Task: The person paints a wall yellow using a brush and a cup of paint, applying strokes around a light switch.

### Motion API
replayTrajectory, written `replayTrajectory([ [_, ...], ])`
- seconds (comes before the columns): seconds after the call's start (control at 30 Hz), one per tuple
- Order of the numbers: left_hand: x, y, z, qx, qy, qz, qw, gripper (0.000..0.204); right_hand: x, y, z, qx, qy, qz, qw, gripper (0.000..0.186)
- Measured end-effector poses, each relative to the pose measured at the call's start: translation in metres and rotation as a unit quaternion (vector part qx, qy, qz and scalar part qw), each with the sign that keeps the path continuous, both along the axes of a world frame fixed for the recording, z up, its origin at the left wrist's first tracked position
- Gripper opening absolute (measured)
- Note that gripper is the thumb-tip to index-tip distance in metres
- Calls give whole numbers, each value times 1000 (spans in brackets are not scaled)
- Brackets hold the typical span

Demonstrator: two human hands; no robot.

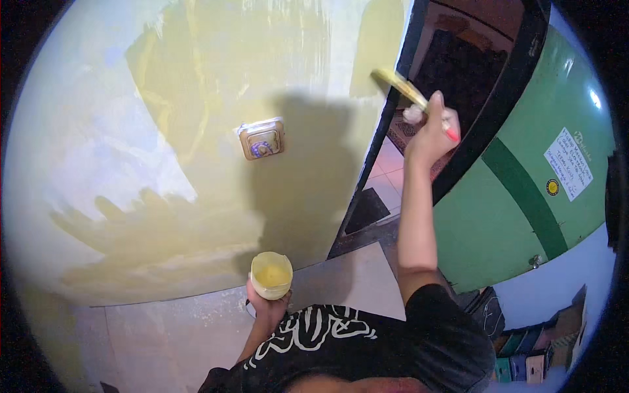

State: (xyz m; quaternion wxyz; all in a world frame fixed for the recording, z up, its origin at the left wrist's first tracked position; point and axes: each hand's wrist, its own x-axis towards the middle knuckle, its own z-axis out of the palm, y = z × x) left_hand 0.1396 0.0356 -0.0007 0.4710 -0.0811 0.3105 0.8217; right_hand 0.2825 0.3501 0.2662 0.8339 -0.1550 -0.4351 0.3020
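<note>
My right hand (432, 128) is raised at the right, its fingers wrapped round the handle of a paintbrush (407, 88). The brush's yellow-coated head points up and left, by the wall's edge beside the dark door frame; whether the bristles touch the wall I cannot tell. Low in the middle, my left hand (267, 304) grips a pale cup (270, 288) with yellow paint inside. In front of me the wall (216, 72) carries broad patches of yellow paint over white. A light switch (262, 139) with a brown frame is mounted on it.
A black door frame (488, 111) borders the wall, with a tiled room behind. At the right stands a green door (485, 216) bearing a paper sheet (569, 164). Below lies a tiled floor (177, 334) with pale spots. Boxes (524, 367) sit at the lower right.
</note>
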Motion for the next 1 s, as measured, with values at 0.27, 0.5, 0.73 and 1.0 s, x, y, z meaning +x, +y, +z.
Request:
replayTrajectory([
  [0.27, -5, -9, -18, 17, -29, -40, 999, 50, -31, 33, 122, 233, 30, 20, 972, 26],
  [0.5, -7, -15, -13, 85, -31, -13, 996, 44, -25, 41, 22, 84, -63, -87, 991, 22],
  [0.73, 2, -7, -5, 52, -66, -36, 996, 46, -9, 3, -101, -88, -97, -5, 991, 23],
  [1.0, -1, -12, -28, 110, -46, -115, 986, 56, -5, -13, 15, 9, -7, 26, 1000, 25],
])
